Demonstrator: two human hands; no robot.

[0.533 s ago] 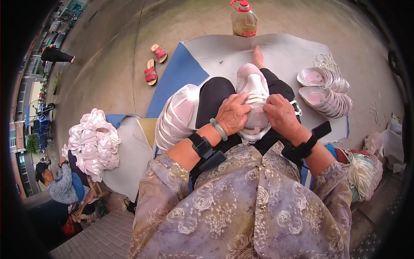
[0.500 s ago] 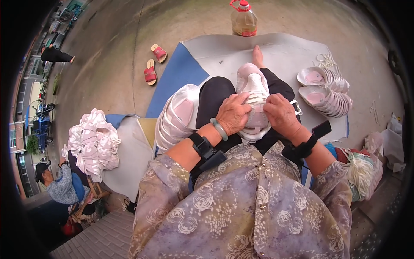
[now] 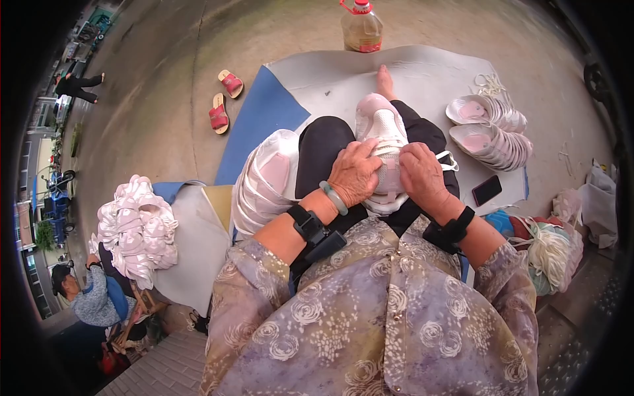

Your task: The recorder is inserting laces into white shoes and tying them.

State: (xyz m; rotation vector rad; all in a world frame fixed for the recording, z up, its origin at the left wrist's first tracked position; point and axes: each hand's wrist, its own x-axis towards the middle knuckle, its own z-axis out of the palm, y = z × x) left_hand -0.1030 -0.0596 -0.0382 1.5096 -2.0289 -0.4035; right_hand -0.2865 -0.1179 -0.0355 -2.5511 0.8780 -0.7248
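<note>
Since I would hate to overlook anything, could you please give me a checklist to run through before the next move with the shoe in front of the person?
1. Shoe toe pointing away from the body: ok.
2. Left hand at the shoe's left side: ok.
3. Right hand at its right side: ok.
4. Firm hold by the fingers: cannot tell, their tips are partly hidden.
5. White lace loop tucked in: not ok, it sticks out beyond the right hand.
6. Phone clear of both hands: ok.
</note>
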